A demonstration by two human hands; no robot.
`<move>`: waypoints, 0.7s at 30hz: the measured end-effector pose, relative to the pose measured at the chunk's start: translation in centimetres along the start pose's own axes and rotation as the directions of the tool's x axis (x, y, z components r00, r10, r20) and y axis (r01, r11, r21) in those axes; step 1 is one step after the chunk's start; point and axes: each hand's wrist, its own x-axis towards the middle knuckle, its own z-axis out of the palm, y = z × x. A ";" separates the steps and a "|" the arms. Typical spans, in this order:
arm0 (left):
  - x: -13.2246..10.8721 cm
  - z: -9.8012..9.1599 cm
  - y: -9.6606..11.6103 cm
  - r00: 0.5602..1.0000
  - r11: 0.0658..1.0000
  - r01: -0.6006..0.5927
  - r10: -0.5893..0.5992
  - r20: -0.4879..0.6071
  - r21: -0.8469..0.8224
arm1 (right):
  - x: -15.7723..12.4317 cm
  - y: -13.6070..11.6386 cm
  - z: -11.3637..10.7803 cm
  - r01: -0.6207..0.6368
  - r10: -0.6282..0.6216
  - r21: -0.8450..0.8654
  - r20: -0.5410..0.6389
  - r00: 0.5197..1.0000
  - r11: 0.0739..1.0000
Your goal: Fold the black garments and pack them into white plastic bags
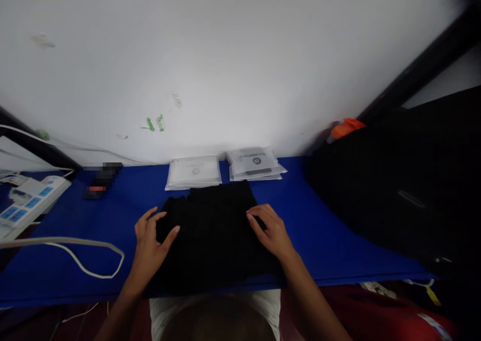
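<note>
A black garment lies folded on the blue table right in front of me. My left hand rests at its left edge, fingers apart and curved, thumb on the cloth. My right hand lies on the garment's right side, its fingers bent and pressing down on the fabric. Neither hand lifts the cloth.
Two stacks of clear packaged items lie by the white wall. A large heap of black fabric fills the right, an orange object behind it. A white power strip, white cable and a small dark device sit left.
</note>
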 end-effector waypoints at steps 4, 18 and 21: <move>-0.5 0.7 -1.3 0.994 0.991 0.015 -0.029 0.102 0.135 | 0.0 0.3 0.1 -0.007 0.007 0.004 0.006 1.000 1.000; 2.3 1.9 6.9 0.828 0.865 -0.502 0.486 0.281 -0.016 | -0.2 0.4 0.0 -0.017 0.017 0.019 0.024 1.000 1.000; 2.0 2.9 7.5 0.765 0.818 -0.574 0.519 0.381 0.037 | -0.2 0.3 0.0 0.011 -0.013 0.034 0.065 0.998 0.999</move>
